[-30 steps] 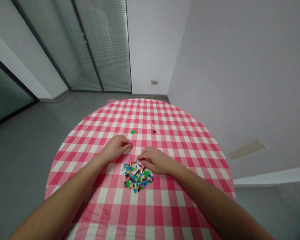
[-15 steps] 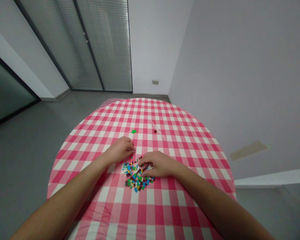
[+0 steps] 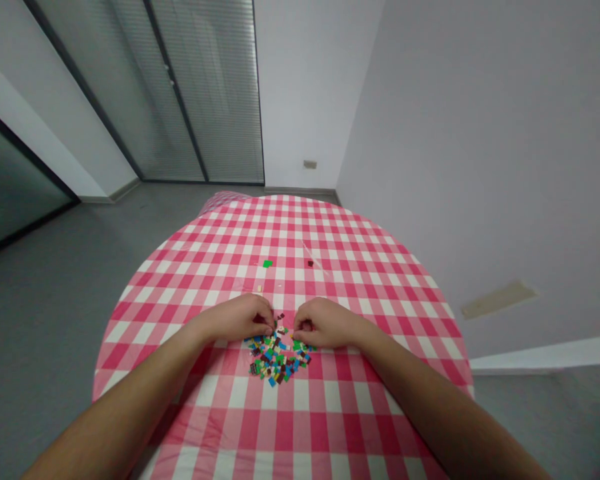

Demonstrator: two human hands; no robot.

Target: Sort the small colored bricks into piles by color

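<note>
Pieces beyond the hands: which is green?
The green piece, left of the dark piece and farther than the pale piece; neither of those is green.

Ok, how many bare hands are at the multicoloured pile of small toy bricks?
2: bare left hand at the far left of the brick pile, bare right hand at its far right. No others show.

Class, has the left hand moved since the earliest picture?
Yes: judged against the bright green piece, the left hand has moved closer to the wearer, towards the colourful pile.
</note>
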